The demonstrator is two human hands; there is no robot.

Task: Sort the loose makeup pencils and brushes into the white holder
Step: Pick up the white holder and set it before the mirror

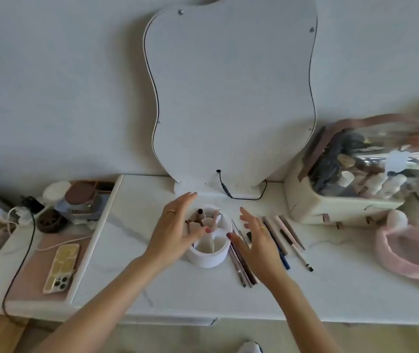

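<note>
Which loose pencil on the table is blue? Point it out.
The blue pencil, lying just right of the right hand. Its dark blue barrel sets it apart from the pink, brown and white ones beside it.

Bare white tabletop (152,284) is lying open in front of the white holder (209,256), giving a clear way in from the near edge. The left hand (178,233) is crowding the holder's left rim, the right hand (257,238) is hovering just to its right, and loose pencils (287,240) are lying under and beside that hand. Behind, the mirror (231,98) and its black cable (228,192) are closing off the back. A storage case (330,197) is blocking the far right, a pink headband (407,250) the right edge, and a tray with a phone (62,268) is taking up the left
</note>
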